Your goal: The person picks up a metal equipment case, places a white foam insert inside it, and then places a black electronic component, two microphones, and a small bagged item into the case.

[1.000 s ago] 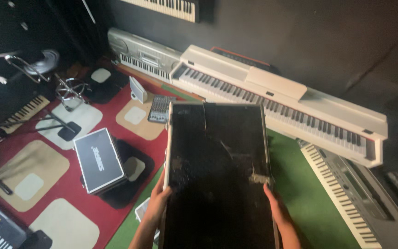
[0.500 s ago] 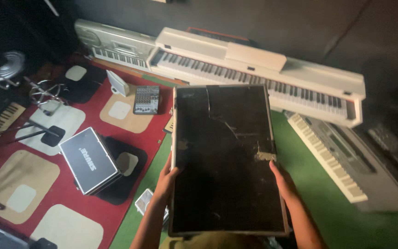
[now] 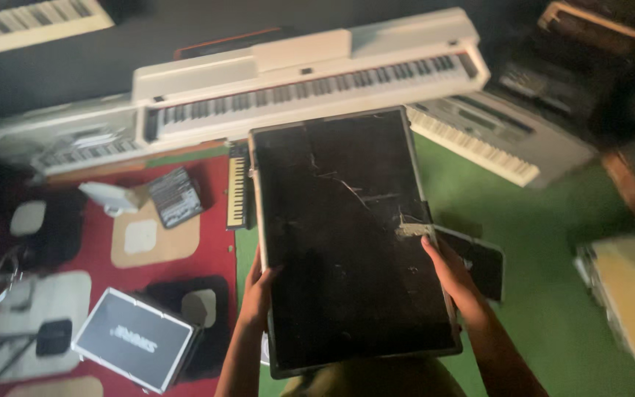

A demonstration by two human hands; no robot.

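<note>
While the head camera looks straight down, both hands clamp one large black flat case (image 3: 350, 235) by its long edges and hold it above the floor, its far end pointing to 12 o'clock. The left hand (image 3: 259, 290) sits at 9 o'clock of the case, fingers curled tight onto the pale metal rim, thumb lying on top. The right hand (image 3: 450, 276) grips the opposite edge at 3 o'clock, just below a small metal latch (image 3: 414, 229); its fingers wrap under and are hidden. Both hands are closed on the case, set well apart with the whole width of it between them.

The case is a rigid rectangle, matt black and scuffed with pale scratches, framed in light metal trim. Its near end is cut by the person's own clothing at 6 o'clock.

Beyond it at 12 o'clock lies a long white keyboard (image 3: 310, 81) with a smooth casing and a row of keys. A grey keyboard (image 3: 494, 136) lies at 2 o'clock on the green carpet (image 3: 553, 294). At 8 o'clock a small black-lidded case (image 3: 135, 340) with a silver rim rests on the red patterned rug (image 3: 214, 220). A pale boxy object (image 3: 630, 294) at 3 o'clock is blurred and hard to make out.
</note>
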